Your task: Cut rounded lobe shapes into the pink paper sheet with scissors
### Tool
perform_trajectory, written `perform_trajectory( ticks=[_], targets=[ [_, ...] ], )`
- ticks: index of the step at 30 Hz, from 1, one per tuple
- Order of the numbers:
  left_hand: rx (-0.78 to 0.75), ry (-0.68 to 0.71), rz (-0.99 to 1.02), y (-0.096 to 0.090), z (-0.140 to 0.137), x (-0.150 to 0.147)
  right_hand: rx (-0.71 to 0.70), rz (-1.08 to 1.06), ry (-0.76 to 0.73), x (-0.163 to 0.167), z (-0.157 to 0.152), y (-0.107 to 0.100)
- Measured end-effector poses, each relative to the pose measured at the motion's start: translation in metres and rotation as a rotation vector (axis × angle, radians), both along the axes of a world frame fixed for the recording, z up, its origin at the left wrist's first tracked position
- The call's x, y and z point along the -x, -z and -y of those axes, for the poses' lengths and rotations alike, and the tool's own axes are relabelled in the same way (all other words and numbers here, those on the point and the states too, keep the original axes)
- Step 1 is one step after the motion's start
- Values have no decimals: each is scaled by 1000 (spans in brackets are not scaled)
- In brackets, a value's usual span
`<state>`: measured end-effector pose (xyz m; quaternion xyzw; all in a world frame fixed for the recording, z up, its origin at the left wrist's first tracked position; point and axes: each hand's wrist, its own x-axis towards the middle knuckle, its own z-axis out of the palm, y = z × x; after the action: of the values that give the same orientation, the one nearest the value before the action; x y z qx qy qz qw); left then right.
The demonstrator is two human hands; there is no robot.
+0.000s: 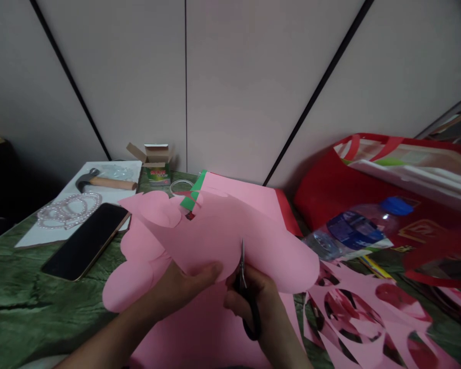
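Note:
A large sheet of pink paper [215,230] is raised in front of me. My left hand [192,284] grips its lower edge, thumb on top and fingers hidden beneath. In my right hand [263,302] is a pair of scissors [249,307] with black handles, its blades pointing away from me at a slit in the paper. Rounded pink paper cutouts [134,277] lie to the left of my left hand, partly covered by the sheet. More pink paper [207,328] lies under both hands.
Left are a phone [86,241], a hammer [107,182], a bead string [67,210] and a small box [157,166]. Pink scraps with round holes [353,318], a water bottle [353,230] and a red bag [330,179] stand right. A wall panel [230,92] rises behind.

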<state>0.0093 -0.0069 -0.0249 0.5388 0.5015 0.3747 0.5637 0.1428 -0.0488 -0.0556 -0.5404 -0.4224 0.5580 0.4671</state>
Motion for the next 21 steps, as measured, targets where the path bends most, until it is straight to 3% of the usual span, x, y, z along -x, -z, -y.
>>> perform_trajectory(
  ticks=[8, 12, 21],
  targets=[
    [22, 51, -6, -2, -3, 4, 30, 7, 18, 2, 0, -14],
    [43, -3, 25, -1, -2, 5, 32, 25, 22, 3, 1, -14],
    [62, 95, 111, 10, -7, 11, 39, -17, 26, 4, -1, -14]
  ],
)
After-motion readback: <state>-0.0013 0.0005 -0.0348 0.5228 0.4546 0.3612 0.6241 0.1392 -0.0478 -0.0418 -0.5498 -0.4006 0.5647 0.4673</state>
